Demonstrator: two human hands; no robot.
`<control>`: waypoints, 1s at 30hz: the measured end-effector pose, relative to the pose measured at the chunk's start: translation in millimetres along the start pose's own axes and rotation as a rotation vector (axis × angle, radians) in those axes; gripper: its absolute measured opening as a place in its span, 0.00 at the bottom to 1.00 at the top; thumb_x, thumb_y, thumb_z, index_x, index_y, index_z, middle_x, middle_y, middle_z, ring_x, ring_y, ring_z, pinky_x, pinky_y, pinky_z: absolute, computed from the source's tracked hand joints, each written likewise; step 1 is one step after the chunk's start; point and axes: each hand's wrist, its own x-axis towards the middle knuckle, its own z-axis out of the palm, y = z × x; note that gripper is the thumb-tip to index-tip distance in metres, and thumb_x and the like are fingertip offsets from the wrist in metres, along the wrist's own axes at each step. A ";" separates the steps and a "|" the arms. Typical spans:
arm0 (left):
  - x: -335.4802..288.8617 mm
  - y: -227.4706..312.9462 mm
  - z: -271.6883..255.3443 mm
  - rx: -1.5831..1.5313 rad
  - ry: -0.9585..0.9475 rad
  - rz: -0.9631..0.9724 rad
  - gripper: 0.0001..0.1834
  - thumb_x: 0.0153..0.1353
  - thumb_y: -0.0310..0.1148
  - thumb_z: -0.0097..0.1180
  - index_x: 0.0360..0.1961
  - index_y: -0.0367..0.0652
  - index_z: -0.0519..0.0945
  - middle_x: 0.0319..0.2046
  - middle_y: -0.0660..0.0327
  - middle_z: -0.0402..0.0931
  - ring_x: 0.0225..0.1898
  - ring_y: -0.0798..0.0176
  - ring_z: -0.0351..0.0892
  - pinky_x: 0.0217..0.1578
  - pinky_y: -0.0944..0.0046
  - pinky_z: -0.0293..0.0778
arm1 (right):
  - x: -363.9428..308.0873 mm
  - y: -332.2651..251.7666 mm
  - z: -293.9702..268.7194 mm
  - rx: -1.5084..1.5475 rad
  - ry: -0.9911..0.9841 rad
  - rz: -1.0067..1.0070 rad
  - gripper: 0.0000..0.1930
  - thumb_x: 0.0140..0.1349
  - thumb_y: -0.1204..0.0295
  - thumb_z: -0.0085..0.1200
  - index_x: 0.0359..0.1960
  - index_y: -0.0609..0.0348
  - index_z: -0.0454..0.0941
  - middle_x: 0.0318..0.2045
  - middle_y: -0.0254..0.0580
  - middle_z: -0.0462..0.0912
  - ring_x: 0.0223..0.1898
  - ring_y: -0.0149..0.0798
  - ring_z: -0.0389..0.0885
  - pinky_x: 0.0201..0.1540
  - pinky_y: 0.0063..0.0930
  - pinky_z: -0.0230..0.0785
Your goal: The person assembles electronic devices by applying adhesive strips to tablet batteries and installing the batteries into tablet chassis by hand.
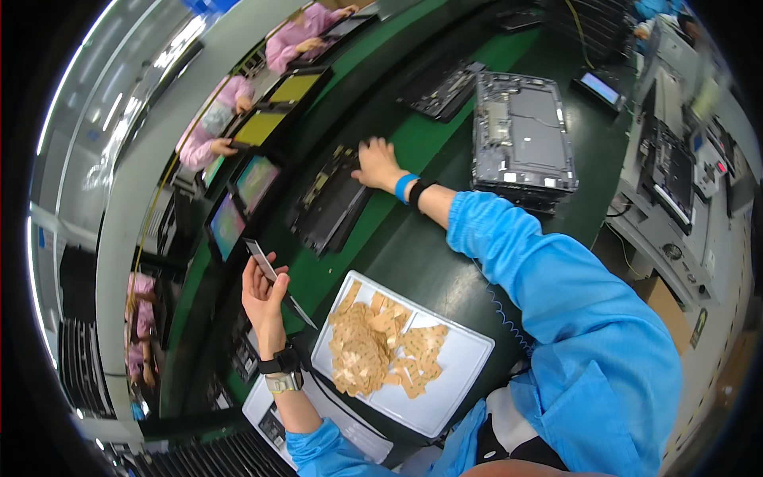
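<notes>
My left hand point(264, 300) is closed on a thin, flat grey strip point(259, 260), pinched between thumb and fingers. The strip slants down toward a white tray point(457, 381) heaped with small tan pieces point(362, 350). Stretched forward, my right hand point(377, 164) has its fingers spread over the far end of a dark laptop chassis point(327, 203) with exposed circuit boards. That chassis lies on the green line; whether the fingertips grip its edge cannot be made out. A blue band and a black band circle my right wrist.
A stack of open laptop chassis point(524, 135) stands to the right of my right hand. Farther along the line lies another dark chassis point(445, 89). A small lit screen point(600, 87) sits beyond the stack. People in pink sleeves point(294, 40) work across the line.
</notes>
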 end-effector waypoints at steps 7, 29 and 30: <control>17.0 -11.6 2.5 0.112 -0.043 -0.007 0.38 0.64 0.26 0.66 0.72 0.33 0.63 0.62 0.51 0.75 0.56 0.60 0.80 0.56 0.62 0.77 | -33.6 -26.3 -4.8 0.133 -0.283 -0.030 0.30 0.50 0.58 0.77 0.49 0.67 0.83 0.55 0.62 0.76 0.59 0.61 0.74 0.58 0.52 0.75; 75.3 -134.3 51.7 1.208 -0.246 0.085 0.45 0.64 0.59 0.62 0.65 0.28 0.70 0.68 0.31 0.65 0.70 0.30 0.63 0.69 0.38 0.60 | -20.3 6.1 -51.3 0.492 0.016 -0.028 0.28 0.57 0.77 0.68 0.59 0.62 0.72 0.34 0.63 0.83 0.42 0.65 0.85 0.44 0.51 0.76; 69.4 -134.2 56.6 1.136 -0.250 0.206 0.40 0.63 0.51 0.65 0.65 0.30 0.71 0.68 0.31 0.64 0.70 0.31 0.63 0.70 0.41 0.60 | -20.6 11.3 -47.8 0.494 0.037 -0.033 0.29 0.57 0.76 0.69 0.60 0.62 0.70 0.32 0.61 0.83 0.40 0.65 0.84 0.42 0.52 0.75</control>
